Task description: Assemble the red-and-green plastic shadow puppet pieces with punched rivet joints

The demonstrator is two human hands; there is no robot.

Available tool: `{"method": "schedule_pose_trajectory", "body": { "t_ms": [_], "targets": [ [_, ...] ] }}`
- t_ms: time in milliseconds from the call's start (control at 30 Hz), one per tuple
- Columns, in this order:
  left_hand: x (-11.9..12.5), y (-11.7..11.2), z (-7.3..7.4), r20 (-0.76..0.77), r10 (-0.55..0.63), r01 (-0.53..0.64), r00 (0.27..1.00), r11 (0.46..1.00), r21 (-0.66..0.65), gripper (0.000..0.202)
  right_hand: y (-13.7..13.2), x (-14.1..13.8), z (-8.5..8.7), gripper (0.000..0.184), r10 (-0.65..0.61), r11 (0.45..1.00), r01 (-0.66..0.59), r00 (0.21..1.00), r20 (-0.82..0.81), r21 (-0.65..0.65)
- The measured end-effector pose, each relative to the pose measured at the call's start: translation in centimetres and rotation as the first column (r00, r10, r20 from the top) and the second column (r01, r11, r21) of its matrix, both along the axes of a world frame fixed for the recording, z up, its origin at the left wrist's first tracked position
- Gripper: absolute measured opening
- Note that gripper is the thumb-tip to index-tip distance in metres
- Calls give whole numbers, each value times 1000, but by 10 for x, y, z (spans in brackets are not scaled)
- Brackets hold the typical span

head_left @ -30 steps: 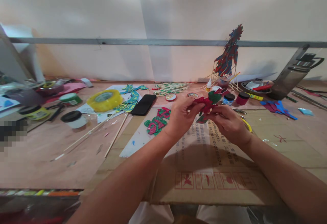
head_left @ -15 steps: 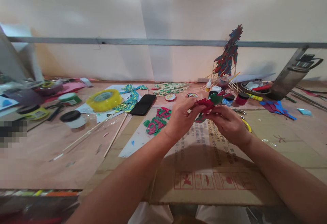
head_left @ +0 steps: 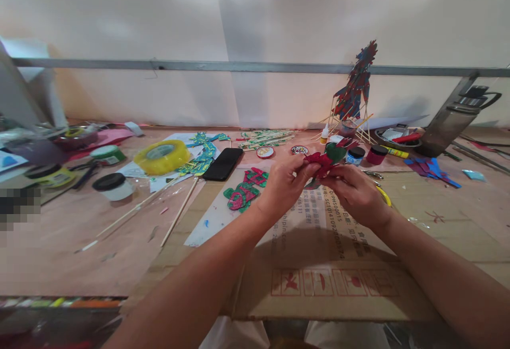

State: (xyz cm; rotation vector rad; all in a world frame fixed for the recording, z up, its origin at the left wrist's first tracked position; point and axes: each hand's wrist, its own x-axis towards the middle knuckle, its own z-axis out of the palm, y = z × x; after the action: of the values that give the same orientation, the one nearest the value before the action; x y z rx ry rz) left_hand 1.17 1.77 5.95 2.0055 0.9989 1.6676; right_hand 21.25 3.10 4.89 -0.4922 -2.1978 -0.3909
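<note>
Both my hands meet above a flattened cardboard sheet (head_left: 330, 264) and hold a small red and green cut-out puppet piece (head_left: 329, 158). My left hand (head_left: 285, 187) pinches its left side with thumb and fingers closed. My right hand (head_left: 354, 192) grips its lower right side, fingers curled. Another red and green cut-out (head_left: 244, 192) lies flat on the cardboard just left of my left hand. A yellow-handled tool (head_left: 383, 195) lies partly hidden behind my right hand.
A black phone (head_left: 223, 163), a yellow tape roll (head_left: 162, 155), paint jars (head_left: 356, 154), thin wooden sticks (head_left: 177, 212) and green cut-outs (head_left: 205, 150) are scattered on the table. A finished puppet (head_left: 354, 86) stands against the white wall. A dark flask (head_left: 454, 120) lies at the right.
My hands shifted very slightly while turning the puppet piece between the fingers; it stays held by both. Nothing else on the table has moved.
</note>
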Motion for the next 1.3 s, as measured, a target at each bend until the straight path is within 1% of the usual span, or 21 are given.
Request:
{"method": "schedule_pose_trajectory", "body": {
  "t_ms": [100,233,333,433,500,533,567,600,633,667,733,767,833,900,933,1000,1067,1133,1200,1267,1300],
  "targets": [
    [0,-1,-1,-11,5,-5,1000,1000,-8,47,0,1,-2,24,-32,999,32,999,-1,-13],
    [1,0,-3,6,-9,9,1000,1000,-20,46,-1,3,-5,27,-64,996,67,996,-60,58],
    [1,0,-3,34,-15,16,999,999,-41,48,-3,3,-5,30,-66,997,70,993,-94,40],
    [1,1,-3,47,-21,22,999,999,-38,48,-5,-1,0,31,-87,995,93,976,-200,19],
    [0,3,-3,46,-21,22,999,999,-31,48,-5,-5,3,40,-138,990,136,942,-307,-25],
    [0,3,-3,47,-17,19,999,999,-32,48,-4,-7,4,43,-165,986,149,927,-337,-73],
    [0,4,-3,52,-13,15,999,999,-40,49,-4,-8,4,42,-184,980,145,922,-342,-138],
    [0,5,-3,62,-11,14,998,998,-55,49,-3,-10,4,37,-194,968,125,924,-331,-218],
    [0,5,-3,78,-14,20,997,997,-79,50,-2,-11,4,30,-196,945,94,930,-312,-313],
    [0,5,-2,99,-24,35,995,993,-111,51,-2,-12,3,23,-188,910,51,935,-301,-412],
    [2,4,-1,143,-74,101,987,976,-192,51,-2,-13,3,19,-166,807,-60,931,-323,-588],
    [3,4,0,169,-106,144,980,961,-235,49,-2,-14,3,19,-165,749,-116,921,-353,-652],
    [5,4,0,225,-178,243,958,920,-306,43,-2,-14,4,21,-170,653,-224,887,-429,-723],
    [6,5,-3,274,-258,345,926,874,-343,36,-2,-15,6,23,-178,586,-311,851,-493,-748],
    [7,6,-5,287,-288,380,914,857,-348,34,-1,-15,6,23,-176,554,-350,837,-518,-755],
    [7,8,-9,282,-308,398,909,844,-360,28,0,-16,7,23,-159,499,-413,821,-549,-762],
    [7,10,-13,269,-284,372,920,847,-379,22,2,-18,6,22,-142,465,-433,824,-548,-772],
    [6,10,-15,259,-246,338,934,847,-411,19,3,-19,4,22,-135,451,-430,833,-536,-782],
    [6,10,-15,215,-197,276,957,848,-452,17,4,-19,2,24,-147,449,-427,831,-536,-785],
    [7,9,-15,152,-146,202,977,852,-484,16,5,-18,1,24,-172,458,-417,825,-538,-785],
    [7,9,-16,139,-137,188,981,849,-493,16,5,-17,1,24,-190,465,-404,824,-534,-788]
  ]
}}
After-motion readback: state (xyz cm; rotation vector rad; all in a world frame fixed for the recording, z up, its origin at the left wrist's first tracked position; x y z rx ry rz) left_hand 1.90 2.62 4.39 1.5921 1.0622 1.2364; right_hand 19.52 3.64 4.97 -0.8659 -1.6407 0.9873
